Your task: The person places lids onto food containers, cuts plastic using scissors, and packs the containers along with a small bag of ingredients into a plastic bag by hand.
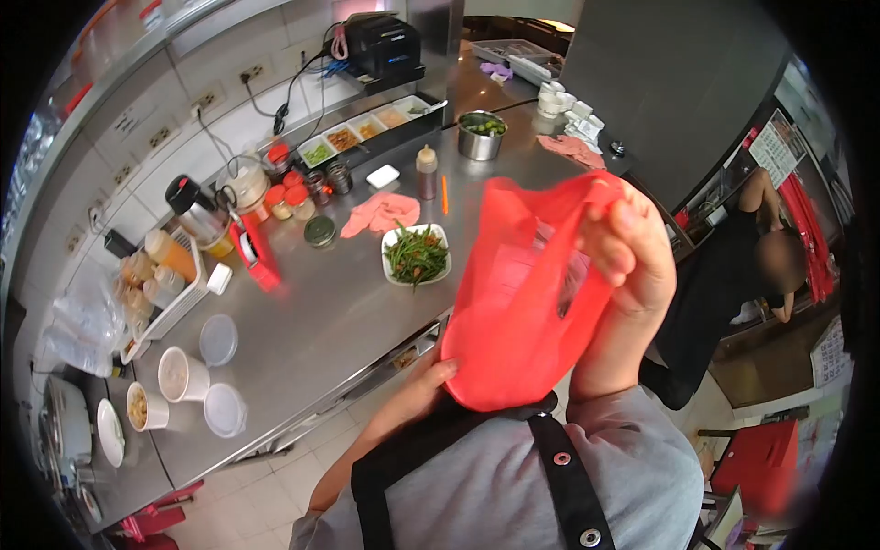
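A red plastic bag hangs in front of my chest, bulging at its lower end. My right hand is closed around the bag's gathered handles at the top. My left hand grips the bag's lower left side, thumb in front and its other fingers mostly hidden. Something sits inside, but the red film hides what it is. Just beyond the bag, a white square dish of green vegetables rests on the steel counter.
Lidded jars, a squeeze bottle, a pink cloth and a metal pot stand farther back. Tubs and loose lids occupy the counter's left end. Another person crouches at the right by shelving.
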Action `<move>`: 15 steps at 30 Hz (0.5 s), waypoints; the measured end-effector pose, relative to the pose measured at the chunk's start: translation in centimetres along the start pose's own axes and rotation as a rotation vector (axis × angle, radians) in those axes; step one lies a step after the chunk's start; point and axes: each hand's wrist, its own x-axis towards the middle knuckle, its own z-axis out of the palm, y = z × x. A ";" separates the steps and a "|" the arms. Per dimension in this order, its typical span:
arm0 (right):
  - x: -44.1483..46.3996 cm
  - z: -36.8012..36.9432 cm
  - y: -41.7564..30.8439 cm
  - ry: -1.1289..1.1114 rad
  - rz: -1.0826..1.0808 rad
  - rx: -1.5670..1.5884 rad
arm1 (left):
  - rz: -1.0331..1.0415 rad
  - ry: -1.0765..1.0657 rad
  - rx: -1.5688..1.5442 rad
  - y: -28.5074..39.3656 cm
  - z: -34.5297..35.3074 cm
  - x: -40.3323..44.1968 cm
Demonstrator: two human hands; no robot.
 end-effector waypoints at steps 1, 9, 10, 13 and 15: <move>-0.1 -1.7 -0.6 0.054 0.014 -0.031 | -0.049 0.009 0.001 0.9 1.1 1.0; 6.3 -17.3 -2.1 0.262 -0.019 -0.011 | 0.093 -0.001 0.448 3.8 2.8 14.4; 7.8 -19.6 -2.0 0.277 -0.039 0.032 | 0.136 0.047 0.509 4.0 2.8 16.6; 12.0 -25.5 -1.9 0.230 -0.085 -0.084 | 0.118 0.034 0.506 3.7 0.7 23.7; 15.8 -29.4 -1.7 0.157 -0.075 -0.126 | 0.064 0.059 0.494 4.0 -0.1 27.6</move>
